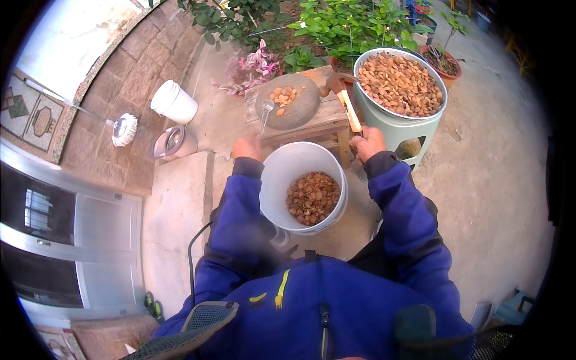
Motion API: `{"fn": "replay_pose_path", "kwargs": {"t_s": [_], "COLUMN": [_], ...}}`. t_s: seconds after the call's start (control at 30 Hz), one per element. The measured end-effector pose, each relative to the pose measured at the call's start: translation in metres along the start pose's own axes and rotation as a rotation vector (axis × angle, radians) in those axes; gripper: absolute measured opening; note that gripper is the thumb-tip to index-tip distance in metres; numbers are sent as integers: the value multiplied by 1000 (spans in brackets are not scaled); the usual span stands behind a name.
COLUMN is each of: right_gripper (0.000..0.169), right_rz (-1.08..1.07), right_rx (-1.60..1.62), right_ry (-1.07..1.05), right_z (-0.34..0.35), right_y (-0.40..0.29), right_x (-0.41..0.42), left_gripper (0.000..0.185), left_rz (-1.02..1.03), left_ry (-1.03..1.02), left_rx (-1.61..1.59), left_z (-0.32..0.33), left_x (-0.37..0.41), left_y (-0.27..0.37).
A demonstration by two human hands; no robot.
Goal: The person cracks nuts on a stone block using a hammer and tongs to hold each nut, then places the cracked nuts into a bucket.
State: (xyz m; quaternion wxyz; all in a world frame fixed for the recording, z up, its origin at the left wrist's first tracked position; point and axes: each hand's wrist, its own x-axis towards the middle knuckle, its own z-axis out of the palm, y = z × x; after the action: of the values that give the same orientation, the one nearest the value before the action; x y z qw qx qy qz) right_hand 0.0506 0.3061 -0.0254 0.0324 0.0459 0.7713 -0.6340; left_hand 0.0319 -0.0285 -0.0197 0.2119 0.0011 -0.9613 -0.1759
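My left hand (249, 147) grips a slim, pale utensil (265, 114), which looks like tongs. Its rounded end rests over the near left edge of a smooth grey stone (303, 110). A small pile of brown fruit pits (283, 96), perhaps apricot, lies on top of that stone. In my right hand (368, 144) is the handle of a claw hammer (351, 112); its rusty head is raised to the right of the stone. Below and between my hands stands a white plastic bucket (274, 180), its bottom covered by cracked brown shells (313, 198).
The stone sits on a low wooden bench (256, 101). To its right, a round metal pan full of pits (400, 83) stands on a pale green plastic stool (423, 130). Potted plants (351, 27) line the back. A white bucket (175, 102) and a pinkish container (180, 146) are at left.
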Motion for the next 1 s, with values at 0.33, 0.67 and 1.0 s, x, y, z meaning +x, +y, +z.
{"fn": "replay_pose_path", "kwargs": {"t_s": [0.33,0.67,1.0], "right_gripper": [25,14,32], "right_rz": [-503,-680,-384], "right_rx": [-183,-132,-478], "right_ry": [198,209,13], "right_z": [9,59,49], "right_y": [-31,-116,-109], "right_x": [4,-12,-21], "left_gripper": [21,15,20], "left_rz": [-79,-60,-39], "left_ry": [-301,-304,-325], "left_rx": [169,158,153], "left_z": [-9,-13,-13], "left_x": [4,4,0], "left_y": [41,35,33]}}
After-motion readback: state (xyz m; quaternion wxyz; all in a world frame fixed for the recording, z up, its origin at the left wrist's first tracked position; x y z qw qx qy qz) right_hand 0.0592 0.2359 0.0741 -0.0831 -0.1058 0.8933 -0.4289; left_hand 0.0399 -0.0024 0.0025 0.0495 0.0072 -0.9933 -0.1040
